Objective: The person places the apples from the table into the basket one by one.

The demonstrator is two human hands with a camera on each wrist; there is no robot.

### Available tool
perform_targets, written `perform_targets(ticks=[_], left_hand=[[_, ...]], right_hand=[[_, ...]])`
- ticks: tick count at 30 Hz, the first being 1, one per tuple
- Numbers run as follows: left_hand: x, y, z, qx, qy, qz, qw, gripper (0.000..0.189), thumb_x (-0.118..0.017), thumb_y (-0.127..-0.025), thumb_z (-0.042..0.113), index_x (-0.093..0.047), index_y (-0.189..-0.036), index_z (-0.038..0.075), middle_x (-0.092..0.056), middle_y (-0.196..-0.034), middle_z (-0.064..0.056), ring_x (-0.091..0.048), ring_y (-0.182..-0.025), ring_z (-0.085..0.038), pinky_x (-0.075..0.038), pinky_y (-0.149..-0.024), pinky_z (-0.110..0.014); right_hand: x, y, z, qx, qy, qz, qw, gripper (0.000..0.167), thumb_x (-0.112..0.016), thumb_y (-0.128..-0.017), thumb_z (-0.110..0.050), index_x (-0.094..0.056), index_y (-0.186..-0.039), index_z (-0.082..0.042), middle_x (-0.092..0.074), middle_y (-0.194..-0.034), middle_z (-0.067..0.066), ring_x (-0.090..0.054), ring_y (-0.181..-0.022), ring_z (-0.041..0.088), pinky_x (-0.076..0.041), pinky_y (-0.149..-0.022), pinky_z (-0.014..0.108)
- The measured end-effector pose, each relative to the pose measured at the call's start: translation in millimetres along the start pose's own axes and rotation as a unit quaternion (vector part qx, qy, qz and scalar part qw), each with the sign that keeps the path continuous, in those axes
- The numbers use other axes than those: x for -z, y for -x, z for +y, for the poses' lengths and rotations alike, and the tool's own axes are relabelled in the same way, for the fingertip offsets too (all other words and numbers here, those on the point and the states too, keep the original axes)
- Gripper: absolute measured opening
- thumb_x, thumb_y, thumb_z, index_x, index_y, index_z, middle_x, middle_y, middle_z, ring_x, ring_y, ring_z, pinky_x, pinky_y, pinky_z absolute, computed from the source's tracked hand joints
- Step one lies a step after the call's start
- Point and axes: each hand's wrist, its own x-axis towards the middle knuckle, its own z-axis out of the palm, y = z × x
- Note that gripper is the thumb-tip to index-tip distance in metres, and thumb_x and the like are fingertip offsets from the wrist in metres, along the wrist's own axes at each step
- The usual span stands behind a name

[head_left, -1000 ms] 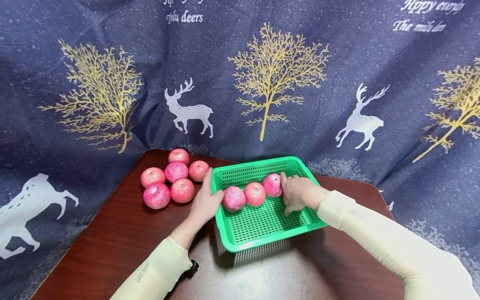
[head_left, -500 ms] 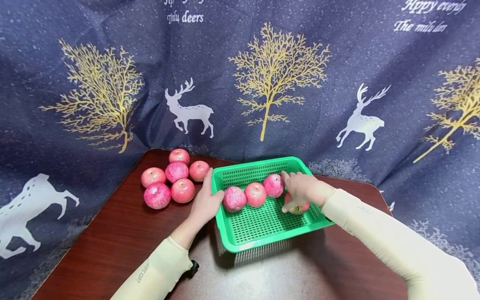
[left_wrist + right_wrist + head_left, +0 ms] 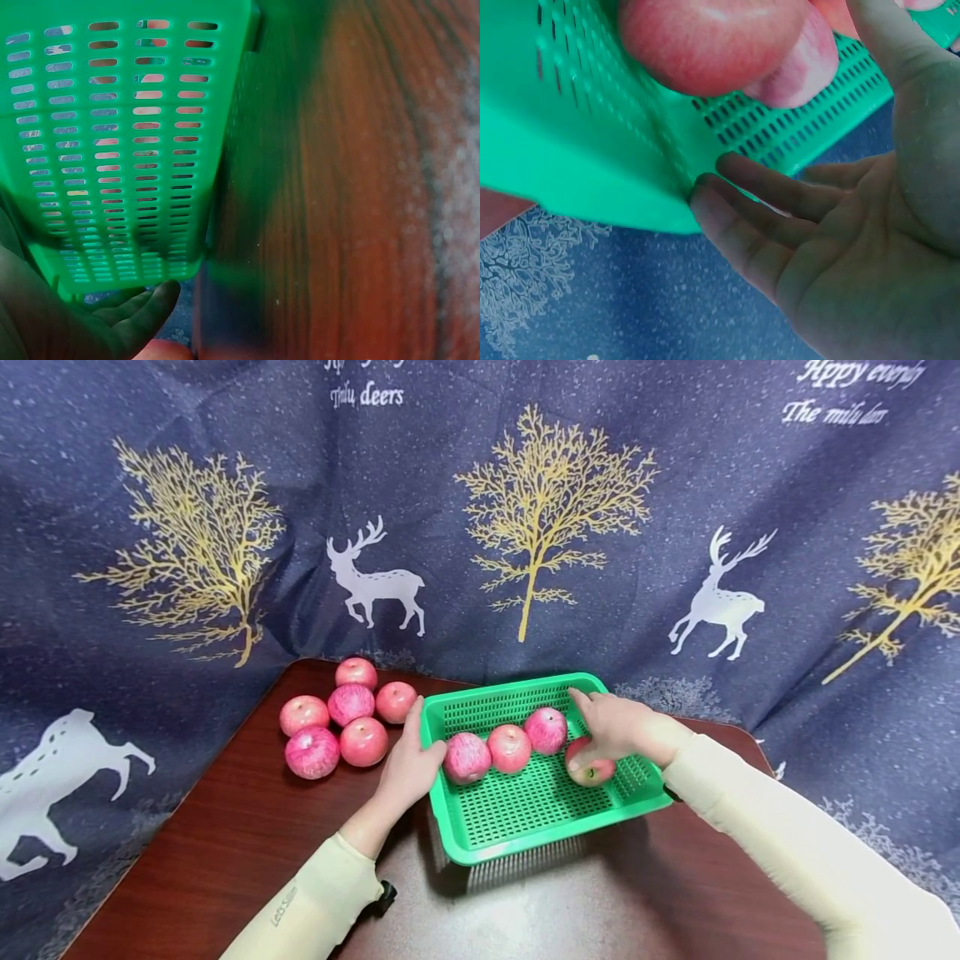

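Note:
A green perforated plastic basket (image 3: 555, 842) stands tilted in angle on the table. My left hand (image 3: 408, 767) grips its left rim, thumb over the edge; in the left wrist view the fingers (image 3: 154, 307) lie along the outside of the basket wall. Three pink-red apples run in a slanting row inside: one by my left thumb (image 3: 468, 758), a middle apple (image 3: 510, 749) and a streaked apple (image 3: 545, 731). My right hand (image 3: 626, 727) is over the back right corner, fingers spread and loose at the rim. Its thumb overlaps a fourth, yellow-green-based apple (image 3: 597, 773).
Left of the basket several more apples (image 3: 363, 742) sit grouped on the dark red wooden table (image 3: 247, 835). Behind the table hangs a dark blue cloth (image 3: 450, 485) printed with deer and golden trees.
My right hand has loosened from the apple at the basket's right and moved up and right toward the back corner, uncovering the apple. The left hand stays on the rim.

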Motion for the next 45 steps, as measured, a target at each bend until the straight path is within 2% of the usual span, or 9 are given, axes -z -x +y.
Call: perform_targets(ticks=[3, 11, 16, 22, 29, 32, 36, 41, 45], left_hand=[[-0.4, -0.3, -0.1, 0.0, 0.001, 0.0, 1.0, 0.09, -0.062, -0.102, 0.021, -0.016, -0.18, 0.021, -0.049, -0.168, -0.025, -0.063, -0.135, -0.046, -0.047, -0.112, -0.065], [-1.3, -2.1, -3.3, -0.006, 0.006, 0.001, 1.0, 0.092, -0.063, -0.102, 0.023, -0.016, -0.181, 0.021, -0.048, -0.169, -0.024, -0.063, -0.136, -0.046, -0.047, -0.113, -0.064], [-1.6, -2.0, -3.8, -0.006, 0.004, 0.0, 1.0, 0.092, -0.062, -0.102, 0.023, -0.015, -0.181, 0.022, -0.048, -0.169, -0.024, -0.063, -0.135, -0.046, -0.047, -0.114, -0.064], [-1.4, -1.6, -3.6, -0.012, 0.003, 0.012, 0.9999, 0.092, -0.061, -0.1, 0.023, -0.017, -0.18, 0.021, -0.052, -0.164, -0.028, -0.065, -0.13, -0.047, -0.047, -0.11, -0.069], [-1.8, -1.9, -3.2, -0.002, 0.003, 0.007, 1.0, 0.093, -0.064, -0.1, 0.023, -0.016, -0.18, 0.021, -0.053, -0.163, -0.029, -0.065, -0.131, -0.049, -0.047, -0.111, -0.065], [-1.8, -2.1, -2.1, 0.0, 0.001, 0.005, 1.0, 0.093, -0.064, -0.101, 0.023, -0.016, -0.181, 0.022, -0.052, -0.164, -0.027, -0.064, -0.133, -0.047, -0.047, -0.112, -0.064], [-1.7, -2.1, -1.5, 0.0, 0.002, 0.003, 1.0, 0.093, -0.064, -0.101, 0.023, -0.016, -0.181, 0.022, -0.051, -0.166, -0.026, -0.063, -0.136, -0.046, -0.047, -0.113, -0.064], [-2.2, -2.0, -2.8, 0.002, 0.004, 0.002, 1.0, 0.093, -0.064, -0.101, 0.024, -0.015, -0.181, 0.023, -0.049, -0.168, -0.025, -0.062, -0.138, -0.046, -0.046, -0.114, -0.064], [-3.3, -3.4, -4.7, 0.0, 0.004, 0.003, 1.0, 0.093, -0.064, -0.101, 0.024, -0.015, -0.181, 0.023, -0.049, -0.168, -0.024, -0.062, -0.138, -0.047, -0.046, -0.114, -0.065]], right_hand=[[3, 7.1, 5, 0.005, -0.01, 0.026, 0.9996, 0.129, -0.093, -0.085, -0.06, -0.027, -0.168, 0.014, -0.053, -0.153, 0.043, -0.055, -0.14, 0.06, -0.048, -0.114, 0.066], [5, 24.4, 20, -0.013, -0.035, 0.08, 0.9961, 0.12, -0.09, -0.088, -0.059, -0.034, -0.167, 0.011, -0.06, -0.145, 0.038, -0.059, -0.137, 0.056, -0.049, -0.111, 0.067], [-1, 36.2, 29, -0.021, -0.048, 0.119, 0.9915, 0.103, -0.087, -0.095, -0.051, -0.041, -0.165, 0.009, -0.06, -0.145, 0.036, -0.059, -0.136, 0.056, -0.048, -0.111, 0.069], [-14, 49.4, 41, -0.022, -0.059, 0.177, 0.9822, 0.085, -0.084, -0.099, -0.041, -0.05, -0.158, 0.01, -0.063, -0.141, 0.035, -0.062, -0.132, 0.055, -0.05, -0.109, 0.069], [-29, 62.5, 52, -0.045, -0.12, 0.172, 0.9767, 0.087, -0.079, -0.104, -0.045, -0.044, -0.162, 0.011, -0.056, -0.153, 0.038, -0.054, -0.142, 0.056, -0.044, -0.114, 0.071], [-38, 67.3, 55, -0.055, -0.163, 0.177, 0.9691, 0.086, -0.078, -0.105, -0.043, -0.044, -0.162, 0.011, -0.062, -0.146, 0.034, -0.06, -0.136, 0.052, -0.047, -0.111, 0.069], [-52, 71.8, 58, -0.08, -0.212, 0.2, 0.9533, 0.084, -0.077, -0.106, -0.042, -0.043, -0.161, 0.012, -0.071, -0.131, 0.028, -0.07, -0.12, 0.044, -0.054, -0.102, 0.066], [-67, 76.6, 58, -0.13, -0.262, 0.224, 0.9299, 0.084, -0.072, -0.107, -0.051, -0.046, -0.161, 0.008, -0.073, -0.132, 0.026, -0.073, -0.118, 0.042, -0.055, -0.1, 0.065], [-76, 80.1, 55, -0.155, -0.302, 0.234, 0.911, 0.079, -0.069, -0.108, -0.054, -0.05, -0.16, 0.004, -0.073, -0.134, 0.025, -0.073, -0.121, 0.042, -0.055, -0.102, 0.063]])
